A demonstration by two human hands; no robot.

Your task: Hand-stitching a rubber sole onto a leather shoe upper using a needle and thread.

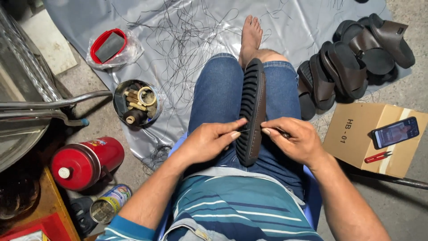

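Head camera looks steeply down, close over the lap.

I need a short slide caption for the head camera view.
Left hand and right hand pinch a dark sandal sole held between the knees.

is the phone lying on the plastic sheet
No, the phone lies on the cardboard box, beside the red cutter.

Small home sandal workshop: pile of finished dark brown rubber sandals, grey plastic floor sheet strewn with black thread offcuts, round tin of spools.
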